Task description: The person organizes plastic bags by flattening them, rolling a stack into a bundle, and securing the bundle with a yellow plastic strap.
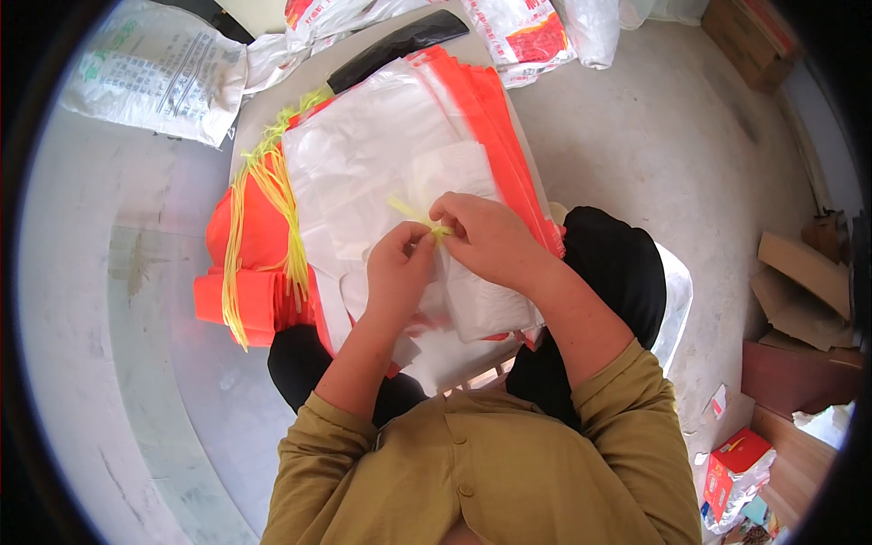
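My left hand (398, 271) and my right hand (490, 238) meet over a folded bundle of white plastic bags (481, 304). Both have their fingers pinched on a yellow tie strip (409, 210), which wraps around the bundle's middle. One end of the strip sticks up to the left of my right fingers; whether it is knotted is hidden by my fingertips. Under the bundle lies a wide stack of white and red plastic bags (354, 145), its red edges fanned out on the right. A bunch of loose yellow strips (238, 254) hangs over the stack's left side.
A folded red bag pile (238, 300) hangs at the left beside my knee. A black plastic roll (400, 50) lies at the stack's far end. White printed sacks (159, 73) stand at the back. Cardboard boxes (804, 282) and a red-and-silver package (738, 472) lie at the right.
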`<state>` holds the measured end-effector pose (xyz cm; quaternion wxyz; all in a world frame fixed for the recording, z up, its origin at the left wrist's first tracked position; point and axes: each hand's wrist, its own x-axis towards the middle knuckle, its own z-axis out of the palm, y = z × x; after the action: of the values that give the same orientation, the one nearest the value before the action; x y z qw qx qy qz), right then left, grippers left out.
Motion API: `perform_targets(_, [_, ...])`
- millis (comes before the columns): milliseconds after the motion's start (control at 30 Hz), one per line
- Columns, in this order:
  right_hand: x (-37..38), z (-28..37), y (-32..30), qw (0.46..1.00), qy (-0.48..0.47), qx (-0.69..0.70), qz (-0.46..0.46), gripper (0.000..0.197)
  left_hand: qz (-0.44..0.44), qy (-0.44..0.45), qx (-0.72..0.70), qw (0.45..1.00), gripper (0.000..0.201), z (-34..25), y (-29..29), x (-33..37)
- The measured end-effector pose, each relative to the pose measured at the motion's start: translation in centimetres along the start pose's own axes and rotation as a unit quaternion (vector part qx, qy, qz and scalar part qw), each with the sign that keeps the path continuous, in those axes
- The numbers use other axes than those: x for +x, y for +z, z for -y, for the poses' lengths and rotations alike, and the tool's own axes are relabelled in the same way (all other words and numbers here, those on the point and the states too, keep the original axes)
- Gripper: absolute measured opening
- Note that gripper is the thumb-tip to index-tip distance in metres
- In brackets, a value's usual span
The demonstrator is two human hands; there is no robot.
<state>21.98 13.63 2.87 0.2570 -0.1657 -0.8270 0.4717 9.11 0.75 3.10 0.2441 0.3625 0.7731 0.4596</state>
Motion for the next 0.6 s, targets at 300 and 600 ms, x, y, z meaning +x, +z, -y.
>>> perform_targets(300, [-1.2,0.4,-1.4,0.999,-0.032,-0.029,0.007,0.031,-0.034,0.133,0.247,0.959,0.009,0.1,-1.7,1.5])
perform_targets(600, [-2.3,-0.8,-4.4,0.987,0.116,-0.076,-0.082,0.032,-0.061,0.101,0.187,0.975,0.033,-1.0,-2.2,0.0])
